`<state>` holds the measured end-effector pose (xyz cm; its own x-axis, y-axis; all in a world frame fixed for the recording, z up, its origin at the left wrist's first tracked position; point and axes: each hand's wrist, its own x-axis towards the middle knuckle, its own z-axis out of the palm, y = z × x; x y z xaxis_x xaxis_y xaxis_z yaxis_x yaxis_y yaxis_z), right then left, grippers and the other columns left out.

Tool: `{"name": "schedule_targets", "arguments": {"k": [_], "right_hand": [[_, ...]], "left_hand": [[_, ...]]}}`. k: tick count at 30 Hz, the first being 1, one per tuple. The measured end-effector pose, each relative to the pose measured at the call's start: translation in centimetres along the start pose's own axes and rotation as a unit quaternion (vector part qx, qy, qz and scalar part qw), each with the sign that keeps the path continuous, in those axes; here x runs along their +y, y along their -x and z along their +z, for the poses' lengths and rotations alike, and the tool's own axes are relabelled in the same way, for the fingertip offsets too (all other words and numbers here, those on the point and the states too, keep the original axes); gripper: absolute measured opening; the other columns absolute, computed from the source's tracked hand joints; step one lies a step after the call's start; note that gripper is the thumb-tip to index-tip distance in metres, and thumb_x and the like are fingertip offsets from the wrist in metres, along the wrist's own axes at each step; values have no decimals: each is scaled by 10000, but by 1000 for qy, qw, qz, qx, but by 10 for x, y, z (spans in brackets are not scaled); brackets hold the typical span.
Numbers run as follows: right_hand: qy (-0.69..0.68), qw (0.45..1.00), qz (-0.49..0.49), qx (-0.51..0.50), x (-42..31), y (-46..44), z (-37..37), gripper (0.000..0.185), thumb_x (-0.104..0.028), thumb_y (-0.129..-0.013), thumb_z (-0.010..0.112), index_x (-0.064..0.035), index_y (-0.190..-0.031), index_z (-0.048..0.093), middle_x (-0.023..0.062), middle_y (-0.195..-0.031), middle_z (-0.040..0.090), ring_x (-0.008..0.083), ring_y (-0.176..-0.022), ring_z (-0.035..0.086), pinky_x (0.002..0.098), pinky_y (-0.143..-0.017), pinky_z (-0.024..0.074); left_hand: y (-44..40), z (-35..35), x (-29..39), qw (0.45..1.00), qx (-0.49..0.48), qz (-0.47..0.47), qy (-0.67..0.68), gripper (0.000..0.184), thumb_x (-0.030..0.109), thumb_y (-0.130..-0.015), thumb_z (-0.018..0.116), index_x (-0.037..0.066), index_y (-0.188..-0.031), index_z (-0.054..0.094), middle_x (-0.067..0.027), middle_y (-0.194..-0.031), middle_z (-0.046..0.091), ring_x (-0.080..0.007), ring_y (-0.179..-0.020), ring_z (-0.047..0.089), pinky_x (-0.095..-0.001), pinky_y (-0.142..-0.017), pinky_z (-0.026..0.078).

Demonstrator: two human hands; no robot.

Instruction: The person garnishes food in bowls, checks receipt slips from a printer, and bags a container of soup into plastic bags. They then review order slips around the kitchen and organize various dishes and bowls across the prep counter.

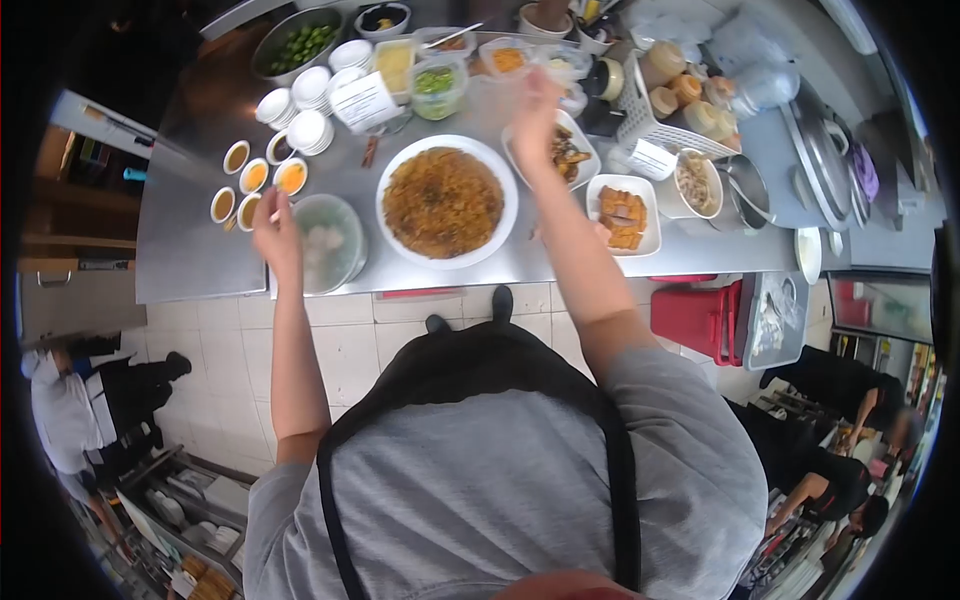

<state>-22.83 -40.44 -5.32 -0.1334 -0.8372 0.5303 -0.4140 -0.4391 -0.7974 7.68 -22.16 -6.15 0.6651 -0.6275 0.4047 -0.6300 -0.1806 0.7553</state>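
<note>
A white plate heaped with brown fried noodles or rice sits on the steel counter before me. To its left, my left hand has its fingers drawn together beside the small sauce cups and a clear round tub holding pale balls. Whatever those fingers pinch, if anything, is too small to make out. My right hand reaches over the back right of the plate, close to the clear containers; motion blurs its fingers. Below that arm is a white dish of dark food, partly hidden.
Stacked white lids, a bowl of green vegetables and a tub of chopped greens line the back. Sliced fried meat fills a square dish at right, near a white basket of bottles. Other people work behind me on both sides.
</note>
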Motion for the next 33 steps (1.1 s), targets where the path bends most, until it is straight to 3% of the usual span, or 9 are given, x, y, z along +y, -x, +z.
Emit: {"name": "schedule_targets", "arguments": {"k": [6,10,14,17,20,24,26,32,33], "right_hand": [[188,945,235,128,148,-44,-80,450,-32,-716,525,88,-1133,410,287,-1090,451,379,-1026,446,397,-914,335],[134,953,267,56,164,-46,-85,448,-91,-726,545,61,-1132,430,292,-1087,455,375,-1043,449,382,-895,356],[146,944,294,17,163,-63,-91,334,-163,-728,565,12,-1012,558,249,-990,541,358,-930,526,379,-817,410],[-90,929,358,-37,211,-79,-78,149,-121,-766,538,-11,-792,636,91,-797,628,194,-764,562,306,-686,430],[-148,928,339,38,139,-80,-94,133,-103,-778,519,-32,-799,631,53,-804,617,149,-720,539,287,-661,425],[-267,934,220,-84,27,-14,-159,132,-129,-807,518,-35,-842,604,17,-816,569,117,-807,505,248,-754,383],[-148,908,361,-154,12,39,-187,142,-134,-807,529,-26,-866,600,26,-914,544,110,-870,484,245,-793,363],[-252,896,315,-184,13,109,-214,98,-78,-772,556,-14,-817,616,55,-1071,483,147,-922,486,276,-815,366],[-242,894,338,-170,17,107,-214,90,-72,-769,556,-16,-798,621,57,-1061,489,149,-929,484,276,-817,365]], "left_hand": [[59,158,160,924,-330,67,180,226,202,-813,551,44,-967,601,-93,-902,618,-177,-790,576,-276,-716,444],[88,265,208,805,-486,-136,311,207,154,-807,555,-2,-936,599,-65,-891,603,-149,-796,571,-260,-688,462],[104,338,237,746,-510,-259,340,191,100,-794,532,-33,-926,568,-102,-848,591,-172,-786,577,-287,-685,479],[105,358,257,718,-481,-341,370,168,37,-779,487,-35,-923,537,-118,-797,576,-181,-744,581,-305,-642,495],[99,366,265,703,-453,-382,393,192,-1,-769,431,-26,-941,513,-122,-788,565,-193,-697,580,-317,-601,499],[91,392,240,656,-492,-365,439,239,134,-816,441,-72,-909,519,-164,-861,566,-263,-724,597,-335,-630,516],[86,395,242,653,-500,-435,368,357,215,-807,513,-120,-930,509,-185,-889,568,-271,-745,609,-317,-660,525],[102,400,246,826,-487,-155,238,360,245,-734,596,-105,-819,582,-206,-815,609,-299,-716,617,-373,-672,507],[101,404,246,885,-461,41,43,295,215,-728,561,-74,-765,601,-194,-758,610,-293,-683,613,-385,-639,492]]}}
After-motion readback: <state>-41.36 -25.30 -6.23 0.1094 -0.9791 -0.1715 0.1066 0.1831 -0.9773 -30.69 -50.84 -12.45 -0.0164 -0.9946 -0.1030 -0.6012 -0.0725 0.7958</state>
